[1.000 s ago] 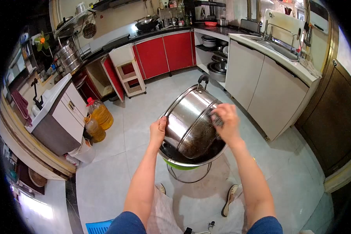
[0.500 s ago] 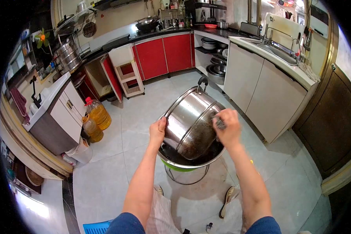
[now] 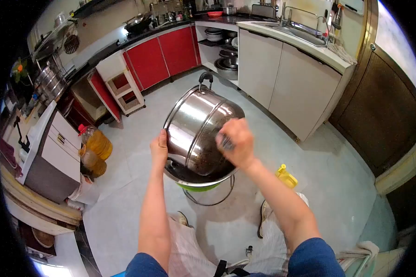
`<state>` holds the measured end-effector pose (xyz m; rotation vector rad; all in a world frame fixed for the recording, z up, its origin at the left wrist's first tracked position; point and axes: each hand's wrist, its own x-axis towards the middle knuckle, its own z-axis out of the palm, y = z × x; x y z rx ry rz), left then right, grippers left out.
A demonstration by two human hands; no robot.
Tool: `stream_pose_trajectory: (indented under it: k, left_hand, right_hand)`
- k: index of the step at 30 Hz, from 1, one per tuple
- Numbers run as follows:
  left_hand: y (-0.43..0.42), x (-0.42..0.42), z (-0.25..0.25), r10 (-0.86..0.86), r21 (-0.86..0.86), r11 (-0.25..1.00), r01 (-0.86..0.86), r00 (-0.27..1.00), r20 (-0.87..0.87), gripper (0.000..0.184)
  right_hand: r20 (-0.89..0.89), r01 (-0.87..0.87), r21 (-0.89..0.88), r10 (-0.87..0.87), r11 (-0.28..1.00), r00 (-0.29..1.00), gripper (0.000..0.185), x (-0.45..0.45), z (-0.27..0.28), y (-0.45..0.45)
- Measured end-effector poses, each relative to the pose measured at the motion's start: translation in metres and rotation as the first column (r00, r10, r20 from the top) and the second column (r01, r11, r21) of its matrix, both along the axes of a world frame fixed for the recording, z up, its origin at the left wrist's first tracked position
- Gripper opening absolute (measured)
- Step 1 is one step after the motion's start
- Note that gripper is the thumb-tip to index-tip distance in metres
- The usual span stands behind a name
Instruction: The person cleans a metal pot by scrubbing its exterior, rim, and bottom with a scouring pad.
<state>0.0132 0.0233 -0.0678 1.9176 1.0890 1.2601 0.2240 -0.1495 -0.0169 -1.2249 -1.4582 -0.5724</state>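
Note:
A large stainless steel pot (image 3: pixel 182 122) lies tilted in a wide metal basin (image 3: pixel 225 176), its black handle (image 3: pixel 206 79) pointing up and away. Brown stains darken the lower part of its side. My left hand (image 3: pixel 159 150) grips the pot's left rim, thumb outside and the other fingers mostly hidden. In my right hand (image 3: pixel 240 143), slightly blurred, is a grey metal scouring pad (image 3: pixel 226 142), pressed against the stained side of the pot. Dark water seems to fill the basin around the pot's lower edge.
The basin rests on a round wire stand (image 3: pixel 212 203) between my feet. A yellow bottle (image 3: pixel 286 176) is on the floor to the right. Two oil jugs (image 3: pixel 97 143) stand at left, near an open red cabinet door (image 3: pixel 104 94). Light cabinets (image 3: pixel 296 87) line the right.
The view has swung right, so the room and pot sit further left, and the yellow bottle now shows fully. My right hand with the scouring pad stays at the pot's side.

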Motion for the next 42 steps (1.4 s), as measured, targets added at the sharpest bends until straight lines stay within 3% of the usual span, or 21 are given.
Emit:
stream_pose_trajectory:
  k: [1,4,7,10,13,17,19,20,23,25,28,29,32,33,36,38,42]
  left_hand:
    - [-0.001,-0.001,0.004,-0.010,-0.002,1.000,0.010,1.000,-0.022,0.073]
    - [-0.003,0.001,0.007,-0.025,0.013,1.000,0.025,1.000,0.008,0.072]
    - [0.001,0.000,0.003,-0.020,0.024,1.000,0.020,1.000,0.005,0.072]
    - [0.011,-0.004,-0.003,-0.013,-0.004,1.000,0.012,1.000,-0.005,0.073]
    - [0.019,-0.006,-0.010,-0.008,-0.053,0.999,0.008,1.000,0.000,0.074]
    - [0.023,-0.004,-0.013,-0.009,-0.071,0.997,0.011,1.000,0.028,0.073]
    - [0.025,-0.006,-0.016,-0.032,-0.084,0.996,0.034,0.999,0.030,0.073]
    - [0.026,-0.006,-0.018,-0.048,-0.094,0.994,0.052,0.998,0.042,0.072]
    - [0.023,-0.004,-0.015,-0.070,-0.062,0.995,0.078,0.990,0.120,0.072]
    - [0.022,-0.006,-0.012,-0.056,-0.089,0.994,0.067,0.991,0.121,0.073]
    - [0.017,-0.004,0.000,-0.060,-0.100,0.992,0.071,0.993,0.105,0.074]
    - [0.014,-0.005,0.002,-0.068,-0.087,0.993,0.075,0.995,0.073,0.074]
    - [0.021,-0.004,-0.006,-0.078,-0.111,0.990,0.090,0.991,0.108,0.075]
    - [0.023,-0.004,-0.005,-0.078,-0.108,0.990,0.089,0.991,0.105,0.075]
    - [0.021,-0.009,0.000,-0.081,-0.109,0.990,0.090,0.993,0.080,0.076]
    - [0.016,-0.008,0.008,-0.085,-0.180,0.980,0.087,0.996,0.019,0.070]
    - [0.012,-0.004,0.011,-0.072,-0.143,0.987,0.076,0.997,0.032,0.072]
  right_hand:
    - [0.094,-0.085,-0.018,0.086,0.996,0.992,0.019,-0.010,0.002,-0.007]
    - [0.090,-0.001,0.055,-0.004,0.998,0.996,0.017,0.008,-0.007,0.004]
    - [-0.288,0.242,-0.038,-0.243,0.969,0.926,0.018,0.052,-0.021,0.025]
    - [-0.412,0.152,-0.038,-0.154,0.988,0.898,0.018,0.033,-0.035,0.019]
    - [-0.193,0.014,0.004,-0.013,1.000,0.981,0.018,0.005,-0.029,-0.005]
    - [-0.170,-0.053,-0.047,0.044,0.997,0.985,0.019,0.013,-0.041,-0.004]
    - [-0.420,0.111,-0.038,-0.116,0.993,0.900,0.019,0.031,-0.045,0.012]
    - [-0.571,0.113,-0.116,-0.159,0.987,0.805,0.018,0.041,-0.043,0.016]
    - [-0.474,0.094,-0.059,-0.111,0.994,0.873,0.016,0.039,-0.045,0.015]
    - [-0.271,-0.013,0.050,0.026,0.999,0.962,0.018,0.018,-0.042,-0.002]
    - [-0.136,-0.093,-0.066,0.084,0.993,0.987,0.018,0.012,-0.037,-0.017]
    - [-0.137,-0.092,-0.066,0.082,0.994,0.987,0.018,0.019,-0.036,-0.015]
    - [-0.242,0.132,-0.025,-0.134,0.991,0.961,0.015,0.049,-0.043,0.004]
    - [-0.245,0.131,-0.022,-0.132,0.991,0.961,0.015,0.045,-0.042,0.004]
    - [-0.150,-0.090,-0.014,0.087,0.996,0.985,0.016,0.015,-0.028,-0.012]
    - [-0.146,-0.074,0.002,0.073,0.997,0.987,0.016,0.018,-0.028,-0.008]
    - [-0.190,0.071,-0.028,-0.075,0.997,0.979,0.016,0.034,-0.031,0.002]
